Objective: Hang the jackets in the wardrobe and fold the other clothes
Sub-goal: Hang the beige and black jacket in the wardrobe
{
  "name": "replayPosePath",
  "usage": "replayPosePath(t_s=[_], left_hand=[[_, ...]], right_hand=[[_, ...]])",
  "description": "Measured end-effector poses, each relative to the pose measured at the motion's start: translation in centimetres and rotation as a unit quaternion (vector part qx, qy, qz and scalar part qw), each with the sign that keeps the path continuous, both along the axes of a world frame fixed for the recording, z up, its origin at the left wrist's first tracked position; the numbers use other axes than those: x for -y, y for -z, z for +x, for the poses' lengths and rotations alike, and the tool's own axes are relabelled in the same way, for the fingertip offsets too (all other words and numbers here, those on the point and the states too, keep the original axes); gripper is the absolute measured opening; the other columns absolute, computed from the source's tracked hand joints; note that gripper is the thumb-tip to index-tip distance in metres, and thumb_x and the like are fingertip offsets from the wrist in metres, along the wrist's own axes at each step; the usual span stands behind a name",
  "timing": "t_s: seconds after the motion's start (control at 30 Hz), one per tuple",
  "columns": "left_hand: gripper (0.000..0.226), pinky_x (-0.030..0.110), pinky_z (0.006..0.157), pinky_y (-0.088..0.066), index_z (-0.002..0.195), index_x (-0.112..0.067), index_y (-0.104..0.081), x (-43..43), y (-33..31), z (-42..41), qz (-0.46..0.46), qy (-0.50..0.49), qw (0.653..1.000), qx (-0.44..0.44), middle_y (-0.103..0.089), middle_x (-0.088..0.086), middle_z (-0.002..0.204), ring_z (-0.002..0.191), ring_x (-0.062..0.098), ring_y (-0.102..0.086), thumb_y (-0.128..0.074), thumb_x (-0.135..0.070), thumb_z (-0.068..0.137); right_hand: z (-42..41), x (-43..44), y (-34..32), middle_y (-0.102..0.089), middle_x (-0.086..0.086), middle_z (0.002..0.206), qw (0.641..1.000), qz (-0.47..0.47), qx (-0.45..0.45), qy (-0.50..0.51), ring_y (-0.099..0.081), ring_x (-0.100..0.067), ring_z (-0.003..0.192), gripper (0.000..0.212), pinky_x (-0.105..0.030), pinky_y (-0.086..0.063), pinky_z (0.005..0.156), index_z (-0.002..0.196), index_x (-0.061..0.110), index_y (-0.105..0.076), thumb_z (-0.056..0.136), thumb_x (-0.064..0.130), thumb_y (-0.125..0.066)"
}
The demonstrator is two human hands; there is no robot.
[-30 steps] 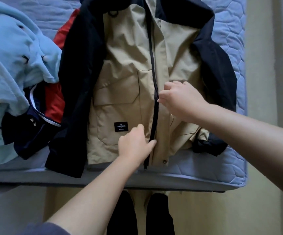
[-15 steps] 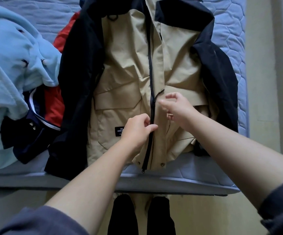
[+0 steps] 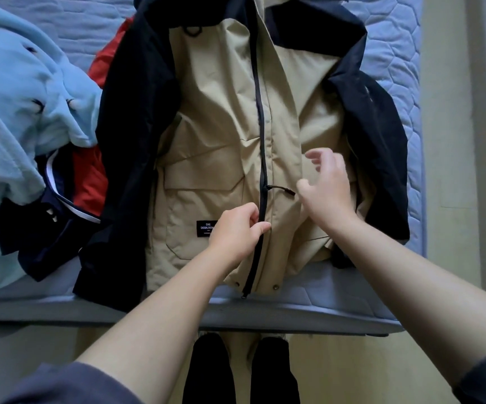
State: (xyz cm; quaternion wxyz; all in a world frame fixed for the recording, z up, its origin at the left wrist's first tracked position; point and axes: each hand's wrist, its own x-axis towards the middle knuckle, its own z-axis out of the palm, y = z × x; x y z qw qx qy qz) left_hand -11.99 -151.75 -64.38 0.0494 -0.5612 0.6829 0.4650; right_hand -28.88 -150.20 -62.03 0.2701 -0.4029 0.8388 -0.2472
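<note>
A beige jacket (image 3: 218, 132) with dark navy sleeves and shoulders lies front up on the bed, its hem at the near edge. Its black zipper (image 3: 262, 147) runs down the middle, and the pull (image 3: 279, 189) lies to the right about a third of the way up. My left hand (image 3: 236, 231) pinches the left front panel right beside the zipper, near a black label (image 3: 205, 228). My right hand (image 3: 327, 185) hovers just right of the pull with loose, spread fingers, holding nothing.
A light blue fleece garment (image 3: 17, 118) is heaped on the left of the bed. Between it and the jacket lie red and navy clothes (image 3: 87, 182). The quilted blue mattress (image 3: 387, 33) ends at a pale wall on the right. My dark trouser legs (image 3: 238, 371) stand below the bed edge.
My right hand let go of the zipper pull and opened, drifting to the right. The pull now sits higher on the jacket. My left hand stays pinching the front panel.
</note>
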Motion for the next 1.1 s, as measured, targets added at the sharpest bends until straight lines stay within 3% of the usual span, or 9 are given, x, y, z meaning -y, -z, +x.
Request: replayPosePath(t_s=[0.07, 0.23, 0.37, 0.6, 0.67, 0.77, 0.97, 1.03, 1.1], left_hand=[[0.037, 0.03, 0.058, -0.034, 0.065, -0.023, -0.038, 0.0, -0.1, 0.3, 0.0, -0.005, 1.0, -0.002, -0.049, -0.009, 0.063, 0.068, 0.016, -0.046, -0.064, -0.035, 0.088], [0.037, 0.032, 0.063, -0.04, 0.065, -0.022, -0.038, -0.1, -0.5, 0.2, -0.006, 0.002, 1.0, 0.003, -0.05, -0.008, 0.063, 0.07, 0.02, -0.048, -0.064, -0.035, 0.088], [0.037, 0.031, 0.06, -0.036, 0.065, -0.022, -0.037, -0.5, -0.6, 0.2, -0.007, -0.004, 1.0, 0.003, -0.049, -0.008, 0.063, 0.069, 0.02, -0.047, -0.063, -0.034, 0.088], [0.03, 0.031, 0.059, -0.036, 0.07, -0.021, -0.043, -0.9, -0.4, 0.3, -0.003, -0.016, 1.0, 0.003, -0.053, -0.007, 0.066, 0.071, 0.021, -0.05, -0.063, -0.034, 0.088], [0.027, 0.032, 0.06, -0.038, 0.074, -0.018, -0.047, -1.0, -0.4, 0.4, -0.004, -0.019, 1.0, 0.005, -0.054, -0.006, 0.067, 0.072, 0.021, -0.051, -0.063, -0.034, 0.088], [0.026, 0.033, 0.062, -0.041, 0.077, -0.017, -0.048, -1.1, -0.4, 0.7, -0.007, -0.016, 1.0, 0.014, -0.056, -0.005, 0.069, 0.075, 0.023, -0.054, -0.062, -0.035, 0.089], [0.031, 0.035, 0.064, -0.043, 0.072, -0.02, -0.042, -1.5, -0.2, 0.8, -0.001, -0.016, 1.0, 0.021, -0.054, -0.005, 0.068, 0.076, 0.025, -0.055, -0.063, -0.036, 0.088], [0.032, 0.034, 0.062, -0.04, 0.071, -0.02, -0.041, -1.5, -0.2, 0.8, -0.001, -0.016, 1.0, 0.025, -0.054, -0.006, 0.068, 0.075, 0.024, -0.054, -0.062, -0.036, 0.089], [0.034, 0.033, 0.06, -0.038, 0.07, -0.02, -0.039, -1.6, -0.1, 0.8, 0.0, -0.012, 0.999, 0.03, -0.054, -0.004, 0.068, 0.075, 0.025, -0.054, -0.062, -0.036, 0.089]], right_hand=[[0.3, 0.5, -0.5, -0.052, 0.004, 0.106, 0.994, -0.035, -0.026, -0.105, -0.053, -0.018, 0.102, 0.03, -0.039, -0.043, 0.091, 0.107, 0.017, -0.057, 0.079, 0.008, -0.053], [0.7, 0.2, 0.1, -0.063, 0.005, 0.104, 0.941, 0.088, -0.132, -0.3, -0.055, -0.019, 0.104, 0.02, -0.036, -0.037, 0.085, 0.106, 0.023, -0.057, 0.092, 0.036, -0.055], [1.0, 0.5, 0.3, -0.064, -0.002, 0.098, 0.948, 0.13, -0.084, -0.279, -0.057, -0.027, 0.096, 0.014, -0.035, -0.041, 0.076, 0.089, 0.022, -0.052, 0.096, 0.033, -0.047], [2.0, 0.5, 0.6, -0.055, 0.002, 0.09, 0.948, 0.158, -0.052, -0.271, -0.052, -0.022, 0.087, 0.018, -0.034, -0.042, 0.071, 0.089, 0.019, -0.049, 0.095, 0.036, -0.049], [2.1, 0.8, 0.5, -0.056, -0.003, 0.079, 0.95, 0.183, 0.003, -0.255, -0.053, -0.025, 0.082, 0.025, -0.034, -0.043, 0.07, 0.075, 0.014, -0.049, 0.096, 0.029, -0.049], [2.3, 1.0, -0.3, -0.064, -0.006, 0.065, 0.938, 0.226, 0.22, -0.145, -0.056, -0.023, 0.064, 0.026, -0.029, -0.04, 0.056, 0.07, 0.008, -0.057, 0.092, 0.016, -0.048], [2.0, 0.8, -1.0, -0.053, 0.005, 0.059, 0.786, 0.264, 0.544, 0.128, -0.043, -0.006, 0.041, 0.024, -0.016, -0.03, 0.04, 0.078, 0.016, -0.055, 0.099, 0.02, -0.043], [2.3, 1.0, -1.4, -0.046, 0.007, 0.054, 0.743, 0.265, 0.583, 0.196, -0.036, -0.004, 0.036, 0.033, -0.015, -0.026, 0.035, 0.072, 0.017, -0.052, 0.102, 0.027, -0.041], [2.9, 1.4, -1.7, -0.046, 0.009, 0.048, 0.732, 0.259, 0.58, 0.245, -0.035, -0.003, 0.032, 0.037, -0.014, -0.022, 0.033, 0.068, 0.018, -0.05, 0.102, 0.028, -0.039]])
